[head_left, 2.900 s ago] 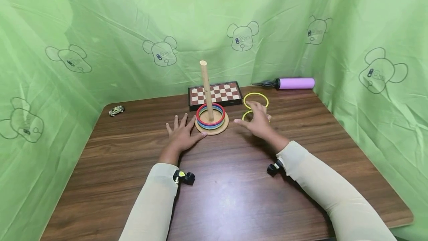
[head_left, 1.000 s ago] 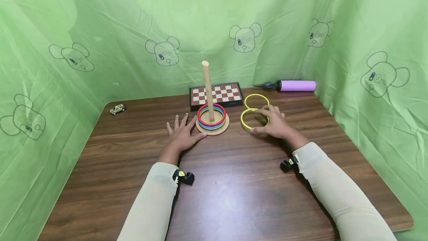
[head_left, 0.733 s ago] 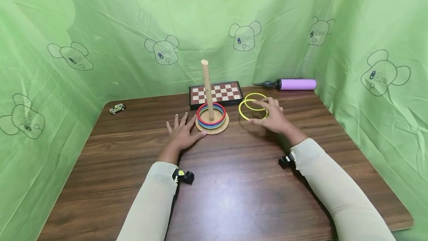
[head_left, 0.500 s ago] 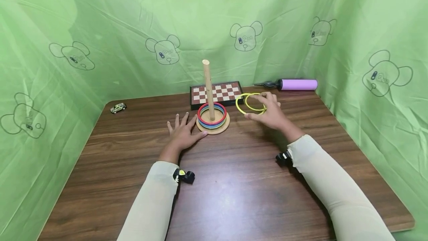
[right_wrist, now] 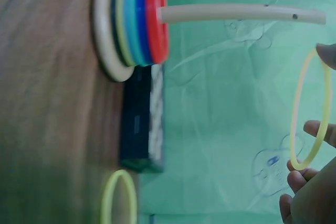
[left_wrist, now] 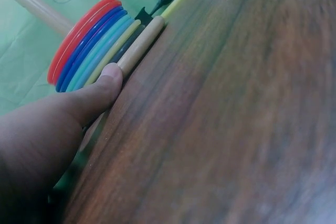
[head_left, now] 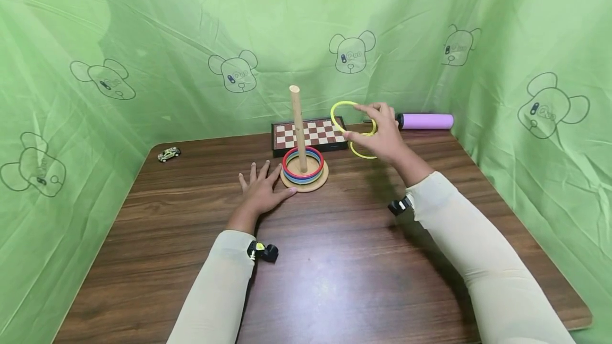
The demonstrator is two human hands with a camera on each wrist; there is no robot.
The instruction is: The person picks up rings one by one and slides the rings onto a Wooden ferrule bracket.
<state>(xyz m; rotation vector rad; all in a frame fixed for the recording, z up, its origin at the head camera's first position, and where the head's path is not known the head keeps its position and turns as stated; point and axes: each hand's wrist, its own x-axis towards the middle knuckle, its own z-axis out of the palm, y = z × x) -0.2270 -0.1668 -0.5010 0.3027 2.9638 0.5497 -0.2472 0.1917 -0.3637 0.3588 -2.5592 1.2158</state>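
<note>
My right hand (head_left: 384,134) pinches a yellow ring (right_wrist: 297,103) between thumb and fingers, holding it tilted in the air to the right of a wooden peg (head_left: 297,121). Around the foot of the peg lies a stack of rings, with a red ring (head_left: 285,159) on top and blue, light blue, yellow and dark ones below it in the wrist views. My left hand (head_left: 260,195) rests on the table, fingers spread, its thumb touching the round wooden base (head_left: 313,187). A second yellow ring (head_left: 363,157) lies on the table under the held one, partly hidden by my right hand.
Behind the peg lies a checkered board (head_left: 325,131) with a black frame. A purple hand pump (head_left: 427,121) lies at the back right, a toy car (head_left: 169,154) at the back left. Green curtain (head_left: 287,25) borders the brown table (head_left: 306,291) at back and sides.
From above the yellow rings, my right hand has taken hold of the nearer one and raised it up and away from the table, tilting it. My left hand has stayed at the base.
</note>
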